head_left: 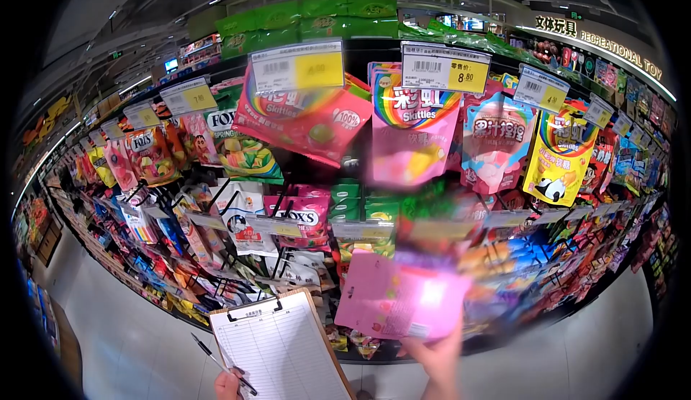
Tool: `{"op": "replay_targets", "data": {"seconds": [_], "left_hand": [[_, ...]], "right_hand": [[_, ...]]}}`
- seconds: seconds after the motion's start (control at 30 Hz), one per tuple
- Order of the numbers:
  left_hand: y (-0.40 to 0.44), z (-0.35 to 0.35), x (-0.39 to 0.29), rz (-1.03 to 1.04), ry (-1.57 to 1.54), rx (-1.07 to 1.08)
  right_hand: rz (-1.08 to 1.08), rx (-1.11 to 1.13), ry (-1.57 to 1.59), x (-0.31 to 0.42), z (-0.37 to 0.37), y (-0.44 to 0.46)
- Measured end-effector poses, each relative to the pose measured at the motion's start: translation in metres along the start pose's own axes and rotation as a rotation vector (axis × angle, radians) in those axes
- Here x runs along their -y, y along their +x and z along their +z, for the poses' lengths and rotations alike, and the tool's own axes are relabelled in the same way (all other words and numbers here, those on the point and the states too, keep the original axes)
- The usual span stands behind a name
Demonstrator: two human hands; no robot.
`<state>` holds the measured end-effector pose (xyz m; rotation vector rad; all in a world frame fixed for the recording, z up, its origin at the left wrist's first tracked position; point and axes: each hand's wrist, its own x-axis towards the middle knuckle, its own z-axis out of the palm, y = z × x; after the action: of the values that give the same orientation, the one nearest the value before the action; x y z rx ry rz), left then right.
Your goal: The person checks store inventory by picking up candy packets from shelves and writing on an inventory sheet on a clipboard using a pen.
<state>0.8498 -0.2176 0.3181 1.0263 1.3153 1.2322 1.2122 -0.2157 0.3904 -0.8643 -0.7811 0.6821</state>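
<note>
My left hand [228, 385], at the bottom edge, is closed on a pen [214, 355] and the left side of a clipboard [312, 321]. A lined paper form [277, 350] lies under the clip. To the right, my right hand [436, 360] grips the lower edge of a pink candy bag [381, 296]; small print and a barcode face me, and glare whitens part of it. Above it hang a pink Skittles bag [414, 137], blurred at its bottom, and a tilted red-pink Skittles bag [302, 116].
Candy bags fill the curved rack, among them a yellow panda bag [560, 159] and Fox's bags [245, 144]. Price tags [446, 67] stick out along its hooks. Green bags [309, 22] line the top. Pale floor [115, 328] shows at left.
</note>
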Motion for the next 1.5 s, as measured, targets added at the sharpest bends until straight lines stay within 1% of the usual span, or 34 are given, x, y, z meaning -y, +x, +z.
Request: {"op": "replay_targets", "data": {"seconds": [0.03,0.13,0.33,0.67,0.83,0.97,1.07,1.17,1.23,1.43,1.5], "left_hand": [[0.000,0.000,-0.001,0.003,0.008,0.000],[0.000,-0.005,0.004,0.041,0.000,0.014],[0.001,-0.008,0.006,0.019,-0.018,-0.010],[0.002,-0.012,0.008,0.023,-0.041,0.007],[0.006,-0.015,0.010,0.032,-0.007,0.001],[0.008,-0.015,0.009,0.021,-0.007,-0.009],[0.010,-0.016,0.008,0.045,0.032,-0.017],[0.010,-0.017,0.009,0.016,0.015,-0.016],[0.012,-0.023,0.016,0.023,-0.001,0.000],[0.012,-0.021,0.010,0.029,0.008,0.002],[0.011,-0.018,0.004,0.033,0.004,0.009]], "right_hand": [[0.031,-0.016,0.043,0.003,0.004,-0.001],[0.030,0.011,0.021,0.004,0.005,0.000],[0.027,0.016,-0.022,-0.001,0.002,-0.001],[0.017,0.020,0.008,-0.001,0.004,-0.007],[0.059,0.013,0.065,0.002,0.009,-0.008],[0.034,0.020,0.065,0.000,0.013,-0.006],[0.076,-0.007,0.081,-0.002,0.014,-0.006],[0.089,0.009,0.131,-0.011,0.010,-0.008],[0.149,0.010,0.197,-0.008,0.012,-0.011],[0.127,-0.015,0.339,-0.015,0.015,-0.011],[0.135,0.009,0.334,-0.012,0.016,-0.009]]}}
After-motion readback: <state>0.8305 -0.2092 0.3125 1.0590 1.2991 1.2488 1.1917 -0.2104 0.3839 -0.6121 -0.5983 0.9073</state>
